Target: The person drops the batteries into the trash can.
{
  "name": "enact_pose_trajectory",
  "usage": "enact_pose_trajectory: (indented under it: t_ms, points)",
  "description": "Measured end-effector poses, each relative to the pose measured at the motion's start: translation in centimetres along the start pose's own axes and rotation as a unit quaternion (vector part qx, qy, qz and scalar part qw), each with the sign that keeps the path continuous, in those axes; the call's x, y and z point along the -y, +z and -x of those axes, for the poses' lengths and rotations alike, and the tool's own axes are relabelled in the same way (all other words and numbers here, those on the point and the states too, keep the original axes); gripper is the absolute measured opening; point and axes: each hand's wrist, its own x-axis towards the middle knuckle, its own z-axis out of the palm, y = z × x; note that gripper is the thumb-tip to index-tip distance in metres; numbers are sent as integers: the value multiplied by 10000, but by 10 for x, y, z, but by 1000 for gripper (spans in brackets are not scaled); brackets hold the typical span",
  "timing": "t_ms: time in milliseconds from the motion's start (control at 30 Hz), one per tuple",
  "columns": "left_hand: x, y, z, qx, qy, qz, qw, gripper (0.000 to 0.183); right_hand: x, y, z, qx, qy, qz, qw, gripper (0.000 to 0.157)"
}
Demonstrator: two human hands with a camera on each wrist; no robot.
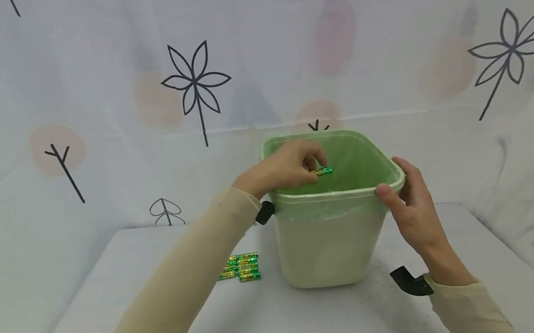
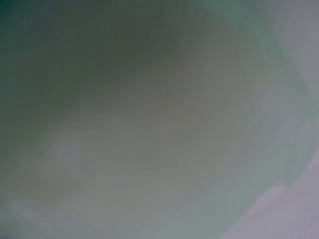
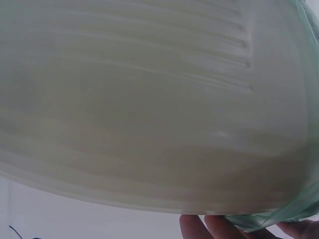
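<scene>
A pale trash can (image 1: 332,247) lined with a green bag (image 1: 352,160) stands on the table, its opening tipped toward me. My left hand (image 1: 290,165) reaches over the can's left rim and pinches a green-and-gold battery (image 1: 324,171) above the opening. The right hand (image 1: 414,212) grips the can's right rim, thumb on the near side and fingers round the outside. In the right wrist view, fingertips (image 3: 214,226) show below the can's ribbed wall (image 3: 149,109), beside the bag's folded edge (image 3: 279,216). The left wrist view is blurred, filled by the can and bag close up.
Several more batteries (image 1: 247,266) lie in rows on the white table (image 1: 285,330), left of the can and partly hidden by the left forearm. Behind the table hangs a pale curtain (image 1: 254,91) printed with flowers and twigs.
</scene>
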Motion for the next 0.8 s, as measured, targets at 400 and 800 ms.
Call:
enact_pose_trajectory:
  t_ms: [400, 800]
  points:
    - [0, -3, 1, -68, 35, -162, 9998, 33, 1, 2, -3, -2, -4, -177, 9998, 57]
    - [-2, -14, 28, -1114, 641, -68, 9917, 25, 2, 2, -2, -19, 62, -163, 9998, 57]
